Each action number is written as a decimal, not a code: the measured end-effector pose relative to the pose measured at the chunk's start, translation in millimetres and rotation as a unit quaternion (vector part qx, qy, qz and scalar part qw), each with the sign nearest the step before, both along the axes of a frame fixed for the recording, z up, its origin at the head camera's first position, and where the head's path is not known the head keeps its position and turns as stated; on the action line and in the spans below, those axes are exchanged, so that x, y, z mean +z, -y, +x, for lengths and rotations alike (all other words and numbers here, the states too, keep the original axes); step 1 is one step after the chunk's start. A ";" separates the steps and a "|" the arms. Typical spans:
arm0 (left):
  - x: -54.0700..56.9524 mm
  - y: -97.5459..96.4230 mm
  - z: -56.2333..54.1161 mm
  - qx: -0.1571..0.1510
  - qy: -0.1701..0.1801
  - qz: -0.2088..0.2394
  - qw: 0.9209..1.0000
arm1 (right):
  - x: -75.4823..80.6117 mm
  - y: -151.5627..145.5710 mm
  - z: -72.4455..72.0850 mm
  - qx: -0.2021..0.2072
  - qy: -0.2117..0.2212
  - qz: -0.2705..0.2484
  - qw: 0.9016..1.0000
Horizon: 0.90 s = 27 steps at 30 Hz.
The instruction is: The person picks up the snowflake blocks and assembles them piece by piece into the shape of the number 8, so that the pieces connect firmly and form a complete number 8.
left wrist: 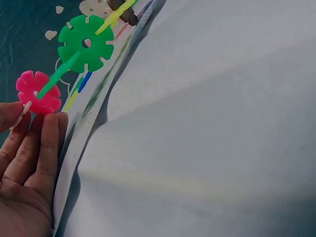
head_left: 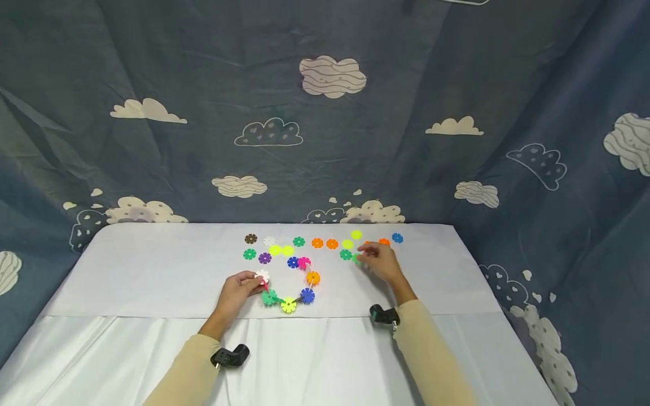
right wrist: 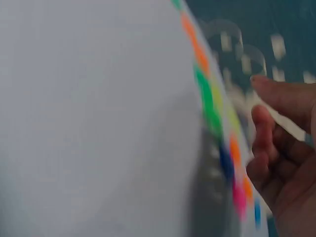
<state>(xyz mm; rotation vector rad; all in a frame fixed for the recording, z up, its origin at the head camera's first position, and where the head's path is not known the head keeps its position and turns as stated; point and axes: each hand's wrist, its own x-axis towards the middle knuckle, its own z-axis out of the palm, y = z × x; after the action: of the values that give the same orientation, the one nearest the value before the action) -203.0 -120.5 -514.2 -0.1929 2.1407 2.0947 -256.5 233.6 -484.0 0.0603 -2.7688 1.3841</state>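
My left hand (head_left: 236, 293) pinches a white notched connector disc (head_left: 262, 276) between thumb and fingers. In the left wrist view that white disc (left wrist: 20, 116) shows edge-on, slotted into a pink disc (left wrist: 39, 92), which links on to a green disc (left wrist: 86, 43). The linked discs form a curved chain, with a yellow disc (head_left: 288, 305), a blue disc (head_left: 307, 296) and an orange disc (head_left: 313, 278) further round. Above the loose discs on the right hovers my right hand (head_left: 382, 261), its thumb and bent fingers apart with nothing between them in the right wrist view.
Loose discs lie in rows along the back of the white table (head_left: 152, 270), among them a brown disc (head_left: 251, 239), a purple disc (head_left: 265, 258), an orange disc (head_left: 317, 243) and a blue disc (head_left: 398, 238). A dark cloud-print curtain (head_left: 274, 169) hangs behind.
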 end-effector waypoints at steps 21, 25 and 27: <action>-1.2 4.2 -3.7 -0.006 0.011 -0.010 1.000 | -16.3 -26.6 16.7 -0.067 0.019 -0.044 0.997; -0.5 3.4 -3.4 -0.007 0.009 -0.015 1.000 | 1.8 30.4 14.3 -0.003 0.013 -0.141 0.990; 0.4 2.2 -3.8 -0.005 0.010 -0.016 1.000 | 9.2 60.1 10.6 0.040 0.021 -0.167 0.985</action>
<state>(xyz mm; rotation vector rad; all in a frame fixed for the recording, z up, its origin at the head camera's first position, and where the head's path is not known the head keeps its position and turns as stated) -206.8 -122.7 -513.8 -0.2047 2.1600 2.0467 -245.9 173.5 -474.8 0.1321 -2.5496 1.8687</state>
